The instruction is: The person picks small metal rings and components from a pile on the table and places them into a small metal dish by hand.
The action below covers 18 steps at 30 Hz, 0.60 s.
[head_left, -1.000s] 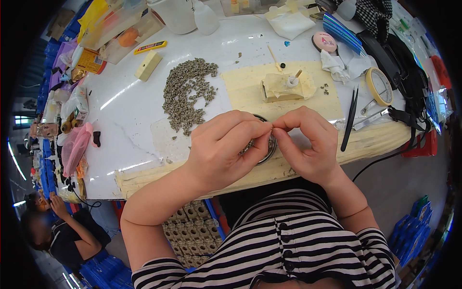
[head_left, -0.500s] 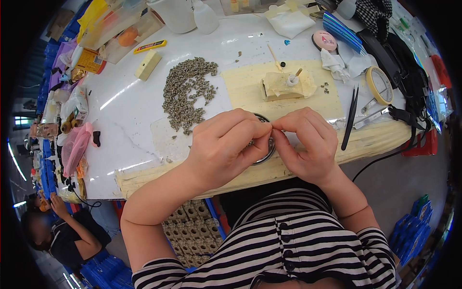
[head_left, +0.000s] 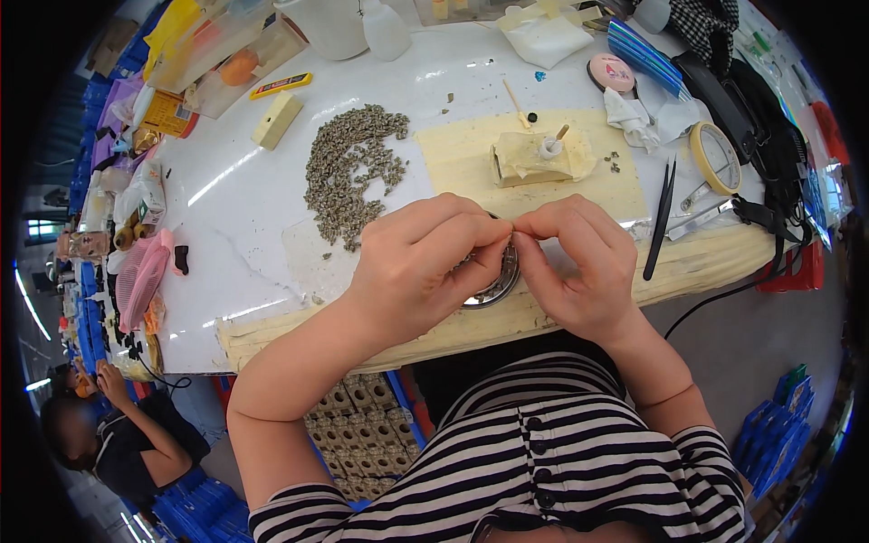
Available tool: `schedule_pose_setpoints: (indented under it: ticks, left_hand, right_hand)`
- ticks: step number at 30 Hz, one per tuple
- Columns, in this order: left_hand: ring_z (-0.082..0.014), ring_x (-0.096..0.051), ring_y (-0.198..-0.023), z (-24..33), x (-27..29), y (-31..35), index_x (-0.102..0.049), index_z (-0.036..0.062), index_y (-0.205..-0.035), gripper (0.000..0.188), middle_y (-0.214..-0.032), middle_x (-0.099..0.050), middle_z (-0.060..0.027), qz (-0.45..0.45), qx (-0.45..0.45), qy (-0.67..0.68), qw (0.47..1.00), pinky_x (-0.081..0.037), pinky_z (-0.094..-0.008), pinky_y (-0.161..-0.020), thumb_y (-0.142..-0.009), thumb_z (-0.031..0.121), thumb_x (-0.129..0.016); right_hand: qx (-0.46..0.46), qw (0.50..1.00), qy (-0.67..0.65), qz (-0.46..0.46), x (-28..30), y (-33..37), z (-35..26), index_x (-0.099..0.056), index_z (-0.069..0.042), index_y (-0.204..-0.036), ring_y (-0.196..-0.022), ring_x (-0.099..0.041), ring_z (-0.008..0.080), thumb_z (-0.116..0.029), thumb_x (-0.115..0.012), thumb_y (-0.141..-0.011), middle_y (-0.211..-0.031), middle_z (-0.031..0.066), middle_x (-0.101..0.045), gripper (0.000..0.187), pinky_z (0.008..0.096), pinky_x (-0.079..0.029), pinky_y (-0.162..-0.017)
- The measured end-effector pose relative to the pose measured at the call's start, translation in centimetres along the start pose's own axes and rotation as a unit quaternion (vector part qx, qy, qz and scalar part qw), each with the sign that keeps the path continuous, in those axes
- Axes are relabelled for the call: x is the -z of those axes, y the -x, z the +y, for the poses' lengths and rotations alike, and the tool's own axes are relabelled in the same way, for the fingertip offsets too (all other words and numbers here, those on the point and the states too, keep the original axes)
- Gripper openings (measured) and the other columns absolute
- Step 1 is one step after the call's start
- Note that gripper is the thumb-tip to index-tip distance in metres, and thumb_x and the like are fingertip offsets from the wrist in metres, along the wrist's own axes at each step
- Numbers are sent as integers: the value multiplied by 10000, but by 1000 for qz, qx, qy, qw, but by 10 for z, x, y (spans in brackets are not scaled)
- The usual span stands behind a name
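Observation:
Both hands meet fingertip to fingertip over a round, shiny metal dish near the table's front edge. My left hand is closed in a pinch, thumb against forefinger. My right hand pinches at the same spot from the other side. Whatever they hold between them is too small to name. The left hand covers much of the dish, so its contents are mostly hidden. Left of and beyond my hands lies a pile of small grey metal parts on the white table.
Beyond my hands stands a paper-wrapped block with a small white pot. Black tweezers and a tape roll lie to the right. A co-worker sits at the lower left. A crate of metal parts stands below the table.
My hands stay joined over the dish, with only a slight shift of the fingers. More of the dish's near rim shows now.

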<state>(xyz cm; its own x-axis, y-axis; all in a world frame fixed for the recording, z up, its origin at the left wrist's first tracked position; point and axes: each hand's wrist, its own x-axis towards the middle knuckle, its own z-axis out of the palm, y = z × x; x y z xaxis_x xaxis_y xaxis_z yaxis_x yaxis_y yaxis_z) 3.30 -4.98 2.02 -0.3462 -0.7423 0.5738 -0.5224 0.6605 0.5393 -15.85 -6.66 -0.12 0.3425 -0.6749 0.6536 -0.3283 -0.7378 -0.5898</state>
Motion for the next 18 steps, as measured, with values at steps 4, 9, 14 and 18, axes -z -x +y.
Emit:
schedule_pose_setpoints:
  ticks: [4, 9, 14, 18]
  left_hand:
    - [-186, -657, -647, -5, 1, -1, -700, 20, -891, 206, -773, -677, -90, -2, -56, -27, 998, -526, -267, -559, -714, -62, -767]
    - [-189, -652, -636, -4, 1, -1, -691, 21, -875, 203, -759, -672, -89, -9, -59, -26, 998, -523, -268, -551, -707, -63, -767]
    - [-177, -653, -641, -1, 1, 0, -689, 14, -878, 190, -762, -672, -88, -12, -1, 16, 1000, -518, -260, -560, -721, -66, -760]
    - [-175, -659, -659, -1, 2, -2, -693, 13, -891, 191, -779, -674, -87, -16, 17, 41, 999, -520, -259, -570, -729, -66, -757]
  right_hand:
    - [-8, 1000, -9, -5, 1, 1, 0, -646, -22, -858, -688, -628, 271, 29, -726, -736, -784, 95, -653, 155, 353, -498, -597]
    - [-2, 1000, -1, -19, 2, 1, 0, -643, -26, -845, -686, -625, 273, 22, -727, -735, -780, 93, -650, 146, 353, -492, -591]
    - [0, 1000, -7, -6, 2, 1, -1, -645, -25, -842, -682, -621, 273, 25, -730, -736, -776, 91, -650, 145, 353, -486, -589]
    - [-10, 1000, -20, 3, 1, 1, 0, -648, -22, -844, -680, -620, 272, 33, -730, -740, -769, 92, -649, 143, 351, -486, -590]
